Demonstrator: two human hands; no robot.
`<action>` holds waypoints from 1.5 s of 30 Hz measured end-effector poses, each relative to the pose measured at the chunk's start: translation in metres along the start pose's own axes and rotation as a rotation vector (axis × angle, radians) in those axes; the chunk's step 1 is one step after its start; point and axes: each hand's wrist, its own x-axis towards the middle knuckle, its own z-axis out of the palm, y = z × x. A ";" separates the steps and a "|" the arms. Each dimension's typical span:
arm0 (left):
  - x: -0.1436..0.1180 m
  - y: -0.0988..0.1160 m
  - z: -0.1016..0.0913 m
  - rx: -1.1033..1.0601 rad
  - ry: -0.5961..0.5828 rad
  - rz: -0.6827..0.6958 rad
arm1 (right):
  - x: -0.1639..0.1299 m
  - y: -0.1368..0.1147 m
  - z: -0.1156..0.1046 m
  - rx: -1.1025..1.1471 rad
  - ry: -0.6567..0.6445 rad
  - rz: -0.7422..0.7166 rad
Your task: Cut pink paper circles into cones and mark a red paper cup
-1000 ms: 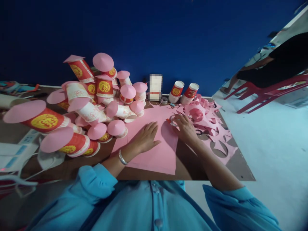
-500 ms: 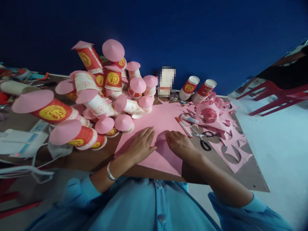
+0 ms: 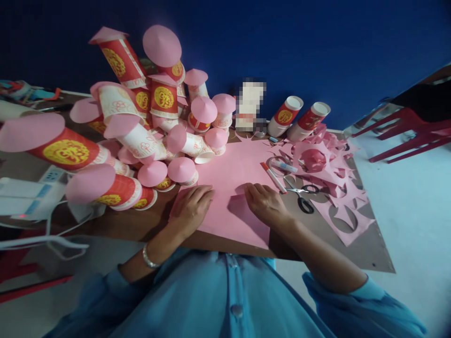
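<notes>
A pink paper sheet [image 3: 232, 178] lies on the brown table [image 3: 134, 225] in front of me. My left hand [image 3: 192, 206] rests flat on the sheet's left near corner, fingers together, holding nothing. My right hand [image 3: 264, 204] presses on the sheet's right side, fingers slightly curled. Just right of it lie a red-capped marker [image 3: 273, 177], scissors [image 3: 301, 195] and a tape ring [image 3: 276, 165].
A pile of red and white paper cups with pink cone lids [image 3: 141, 126] fills the table's left half. Two uncapped cups [image 3: 299, 119] stand at the back. Pink paper offcuts [image 3: 334, 188] cover the right. A white device with cables [image 3: 28, 197] sits at left; red chairs [image 3: 405, 136] at right.
My right hand came back from the tape ring and marker onto the sheet. My left hand slid toward the sheet's left near corner. The view shifted, so the cup pile sits higher.
</notes>
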 end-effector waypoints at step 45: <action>0.011 -0.011 0.000 0.139 -0.077 0.041 | -0.044 -0.079 -0.024 -0.041 0.120 -0.201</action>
